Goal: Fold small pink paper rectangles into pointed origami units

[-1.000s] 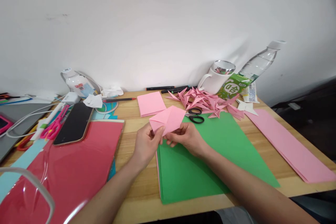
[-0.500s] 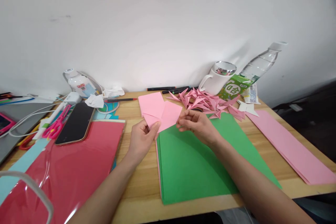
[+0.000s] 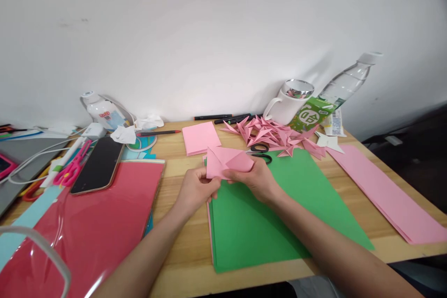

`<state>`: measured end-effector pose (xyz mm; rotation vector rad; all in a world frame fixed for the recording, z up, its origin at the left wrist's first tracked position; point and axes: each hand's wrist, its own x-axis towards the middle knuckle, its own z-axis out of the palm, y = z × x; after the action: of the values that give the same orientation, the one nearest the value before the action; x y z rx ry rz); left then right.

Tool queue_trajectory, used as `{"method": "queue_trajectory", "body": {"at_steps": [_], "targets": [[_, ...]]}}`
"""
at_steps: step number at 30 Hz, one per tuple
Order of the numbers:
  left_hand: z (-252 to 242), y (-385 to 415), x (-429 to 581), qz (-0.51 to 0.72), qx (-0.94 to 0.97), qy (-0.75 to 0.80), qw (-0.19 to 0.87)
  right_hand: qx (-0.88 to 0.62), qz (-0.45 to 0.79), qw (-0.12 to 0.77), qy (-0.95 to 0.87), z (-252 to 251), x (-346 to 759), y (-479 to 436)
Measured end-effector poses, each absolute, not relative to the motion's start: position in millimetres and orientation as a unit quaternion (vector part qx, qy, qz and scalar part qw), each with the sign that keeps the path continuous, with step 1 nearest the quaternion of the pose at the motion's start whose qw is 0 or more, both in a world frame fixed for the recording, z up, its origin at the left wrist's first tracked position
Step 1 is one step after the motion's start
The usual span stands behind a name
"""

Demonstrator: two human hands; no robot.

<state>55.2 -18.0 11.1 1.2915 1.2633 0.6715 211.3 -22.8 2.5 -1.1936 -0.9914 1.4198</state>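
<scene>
A creased piece of pink paper (image 3: 223, 160) is held up over the far left part of a green paper stack (image 3: 279, 214). My right hand (image 3: 258, 179) grips its right side, thumb in front. At the lower left corner, my left hand (image 3: 199, 188) has thumb and fingers pinched together on the paper's edge. A stack of pink paper squares (image 3: 201, 138) lies just behind the held piece. Black-handled scissors (image 3: 260, 149) rest beyond my right hand, their blades partly hidden. Farther back is a pile of folded pink paper pieces (image 3: 268, 134).
A white mug (image 3: 286, 102), a green box (image 3: 310, 114) and a leaning water bottle (image 3: 349, 79) stand by the wall. Pink strips (image 3: 387, 193) lie at right. On the left are a phone (image 3: 98, 165), pink scissors (image 3: 75, 165), cables and a red sheet pack (image 3: 94, 223).
My right hand has moved onto the pink paper and grips its right side. The paper has turned and shifted right, uncovering the pink squares; my left hand has shifted to its lower left corner.
</scene>
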Motion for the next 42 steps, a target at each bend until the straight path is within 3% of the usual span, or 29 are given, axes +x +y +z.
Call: {"method": "queue_trajectory", "body": {"at_steps": [10,16,20,23,28,35,42], "targets": [[9.1,-14.9,50.7,0.379,0.537,0.538,0.528,-0.523,0.547,0.524,-0.391,2.4,216.0,-18.8],[11.5,-9.5,47.1,0.443,0.497,0.484,0.568,-0.514,0.538,0.583,-0.326,-5.7,221.4,-13.2],[10.6,-11.2,48.7,0.405,0.535,0.433,0.602,-0.481,0.59,0.54,-0.358,-7.0,212.6,-19.5],[8.8,-10.8,45.9,0.383,0.562,0.472,0.561,-0.451,0.615,0.499,-0.411,-4.3,207.7,-25.2],[11.4,-6.0,39.2,0.407,0.574,0.525,0.479,-0.438,0.586,0.552,-0.401,-2.5,212.8,-24.3],[8.8,-4.9,43.7,0.523,0.402,0.487,0.573,-0.446,0.475,0.501,-0.569,-7.9,207.8,-29.3],[8.1,-5.2,44.6,0.488,0.407,0.442,0.632,-0.441,0.422,0.452,-0.651,-7.9,210.0,-29.9]]}}
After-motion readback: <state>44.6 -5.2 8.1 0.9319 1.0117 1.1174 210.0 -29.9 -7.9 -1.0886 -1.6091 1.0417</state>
